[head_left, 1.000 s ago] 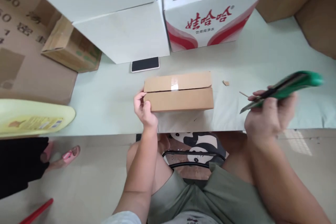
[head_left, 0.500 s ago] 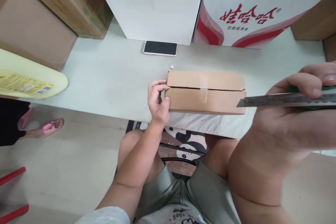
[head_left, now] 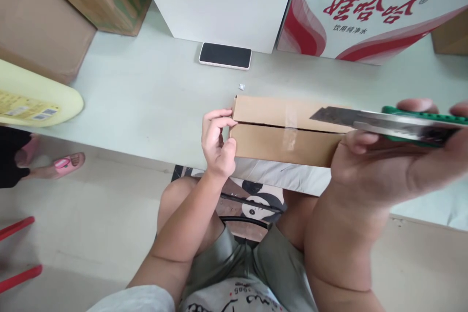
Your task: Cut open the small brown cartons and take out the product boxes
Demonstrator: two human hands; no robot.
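Note:
A long brown cardboard box (head_left: 263, 140) lies at the front of the table, its two top flaps meeting at a seam with clear tape (head_left: 291, 124) across the middle. My left hand (head_left: 218, 144) grips the box's left end, thumb on the near side and fingers at the far side. In my right hand (head_left: 383, 165) is a utility knife (head_left: 413, 126) with a green handle and its blade out. The blade points left and appears above the right half of the box. My right hand hides the box's right end.
Behind the box lie a small white scrap (head_left: 242, 87) and a phone (head_left: 225, 55). A white carton (head_left: 223, 5) and a red-and-white carton (head_left: 365, 19) stand at the back. To the left are a yellow bottle (head_left: 40, 95) and brown cartons (head_left: 47, 19). Another person's foot (head_left: 69, 165) shows below.
My right hand has moved left with the utility knife, bringing its blade over the box. The left hand keeps its grip on the box end. The view has shifted slightly.

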